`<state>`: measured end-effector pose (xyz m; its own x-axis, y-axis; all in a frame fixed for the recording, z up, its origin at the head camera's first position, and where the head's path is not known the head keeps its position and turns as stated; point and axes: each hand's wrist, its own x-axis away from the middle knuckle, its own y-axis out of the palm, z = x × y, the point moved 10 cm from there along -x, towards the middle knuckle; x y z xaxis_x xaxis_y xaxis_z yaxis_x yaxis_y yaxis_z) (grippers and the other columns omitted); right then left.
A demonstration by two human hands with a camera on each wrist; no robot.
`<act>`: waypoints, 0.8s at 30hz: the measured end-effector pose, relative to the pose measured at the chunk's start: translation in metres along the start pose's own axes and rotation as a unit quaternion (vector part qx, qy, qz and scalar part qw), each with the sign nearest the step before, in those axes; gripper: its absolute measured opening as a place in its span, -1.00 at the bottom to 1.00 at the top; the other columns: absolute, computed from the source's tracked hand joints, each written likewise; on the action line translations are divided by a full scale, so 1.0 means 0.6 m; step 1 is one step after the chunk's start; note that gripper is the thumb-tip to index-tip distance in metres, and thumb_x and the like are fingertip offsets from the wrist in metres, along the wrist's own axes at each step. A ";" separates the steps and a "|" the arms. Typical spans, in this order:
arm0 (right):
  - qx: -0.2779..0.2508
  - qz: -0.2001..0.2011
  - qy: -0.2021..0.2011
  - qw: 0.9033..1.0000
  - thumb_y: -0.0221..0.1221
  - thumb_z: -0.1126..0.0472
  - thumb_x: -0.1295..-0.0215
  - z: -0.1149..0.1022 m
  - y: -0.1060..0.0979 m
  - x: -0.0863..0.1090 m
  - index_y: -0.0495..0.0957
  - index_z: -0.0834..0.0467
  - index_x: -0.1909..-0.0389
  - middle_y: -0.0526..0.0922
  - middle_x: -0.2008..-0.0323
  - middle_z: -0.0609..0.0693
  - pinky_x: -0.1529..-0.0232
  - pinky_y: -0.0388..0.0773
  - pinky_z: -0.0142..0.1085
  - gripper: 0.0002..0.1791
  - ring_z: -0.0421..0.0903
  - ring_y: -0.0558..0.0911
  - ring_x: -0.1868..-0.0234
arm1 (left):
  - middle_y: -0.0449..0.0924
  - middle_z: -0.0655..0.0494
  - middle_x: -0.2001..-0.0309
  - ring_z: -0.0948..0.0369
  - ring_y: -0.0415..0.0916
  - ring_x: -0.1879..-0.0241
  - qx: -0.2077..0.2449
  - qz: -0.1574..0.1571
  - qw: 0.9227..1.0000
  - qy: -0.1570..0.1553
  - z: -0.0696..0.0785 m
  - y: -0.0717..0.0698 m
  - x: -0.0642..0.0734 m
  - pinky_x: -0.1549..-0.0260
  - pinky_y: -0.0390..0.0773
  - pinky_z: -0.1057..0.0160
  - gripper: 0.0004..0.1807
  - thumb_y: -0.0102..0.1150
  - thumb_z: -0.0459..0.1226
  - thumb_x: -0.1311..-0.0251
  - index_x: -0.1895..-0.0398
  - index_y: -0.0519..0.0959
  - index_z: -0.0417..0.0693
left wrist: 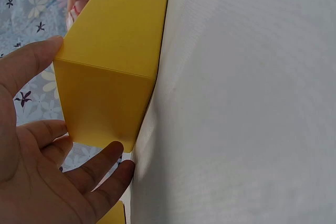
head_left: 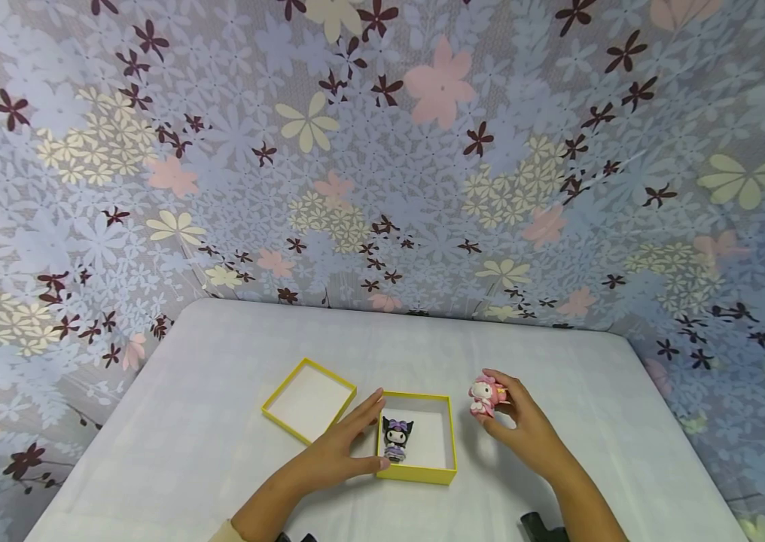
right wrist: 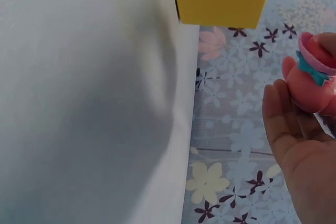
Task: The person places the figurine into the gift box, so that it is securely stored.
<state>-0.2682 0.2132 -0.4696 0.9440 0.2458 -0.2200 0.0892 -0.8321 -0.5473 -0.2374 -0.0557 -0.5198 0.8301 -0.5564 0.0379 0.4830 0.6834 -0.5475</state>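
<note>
In the head view, a pink-hooded figurine [head_left: 482, 397] with a white face is pinched between the thumb and fingers of my right hand [head_left: 528, 425], raised to the right of a yellow box [head_left: 419, 473]. The right wrist view shows the back of the figurine [right wrist: 304, 88], with a teal bow. My left hand [head_left: 335, 452] spreads along the box's left side, its fingers loosely extended. Thumb tip at the front corner, it touches the yellow wall [left wrist: 105, 103]. Inside the white-lined box, toward the left, lies a black-hooded figurine [head_left: 396, 439] with a purple bow.
A yellow-rimmed lid [head_left: 309, 399], white inside, lies face up to the left of the box. Both rest on a white-covered table [head_left: 220, 421]. A floral cloth [head_left: 369, 188] rises behind the table. Dark straps [head_left: 541, 527] show near the wrists.
</note>
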 end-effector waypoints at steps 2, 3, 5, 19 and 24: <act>0.013 -0.005 0.008 1.000 0.38 0.17 -0.28 -0.002 0.004 0.000 0.22 -0.14 -0.49 0.52 -0.21 -0.01 -0.17 0.60 -0.40 -0.19 -0.36 0.55 -0.08 | -0.34 0.61 -0.62 0.17 -0.06 -0.62 0.000 0.000 1.000 0.000 0.000 0.000 0.000 -0.56 -0.02 -0.23 0.05 0.29 0.23 -0.18 -0.64 -0.10 0.42; 0.018 -0.008 0.012 1.000 0.38 0.14 -0.28 -0.004 0.006 0.000 0.22 -0.18 -0.49 0.55 -0.19 -0.03 -0.18 0.62 -0.31 -0.19 -0.34 0.56 -0.07 | -0.34 0.61 -0.62 0.18 -0.05 -0.62 0.000 0.000 1.000 -0.001 -0.001 0.000 0.000 -0.56 -0.02 -0.22 0.05 0.29 0.23 -0.18 -0.64 -0.10 0.42; 0.024 -0.012 0.016 1.000 0.39 0.13 -0.27 -0.006 0.010 -0.001 0.25 -0.18 -0.47 0.58 -0.17 -0.07 -0.19 0.62 -0.17 -0.21 -0.30 0.56 -0.07 | -0.34 0.61 -0.62 0.18 -0.03 -0.61 -0.002 0.001 1.000 0.000 -0.001 0.000 -0.001 -0.56 -0.01 -0.22 0.06 0.29 0.23 -0.18 -0.64 -0.09 0.41; -0.041 -0.069 0.025 0.997 0.44 0.20 -0.19 -0.037 0.049 0.002 0.31 -0.11 -0.36 0.55 -0.19 -0.04 -0.19 0.57 -0.45 -0.25 -0.25 0.59 -0.11 | -0.31 0.43 -0.66 0.18 0.00 -0.61 -0.004 0.002 1.000 0.001 -0.001 0.000 -0.001 -0.55 -0.01 -0.23 0.05 0.28 0.23 -0.19 -0.64 -0.10 0.41; 0.017 -0.071 0.021 0.997 0.47 0.07 -0.15 -0.049 0.057 0.005 0.37 -0.28 -0.32 0.55 -0.13 -0.27 -0.23 0.59 -0.12 -0.26 -0.28 0.56 -0.11 | -0.33 0.57 -0.63 0.19 0.00 -0.61 -0.007 0.003 1.000 -0.002 -0.001 -0.001 -0.001 -0.55 -0.01 -0.23 0.04 0.28 0.22 -0.20 -0.64 -0.10 0.41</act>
<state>-0.2533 0.1711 -0.4652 0.9351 0.3387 -0.1045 0.2133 -0.7732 -0.5972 -0.2380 -0.0560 -0.5199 0.8344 -0.5499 0.0373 0.4731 0.6800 -0.5601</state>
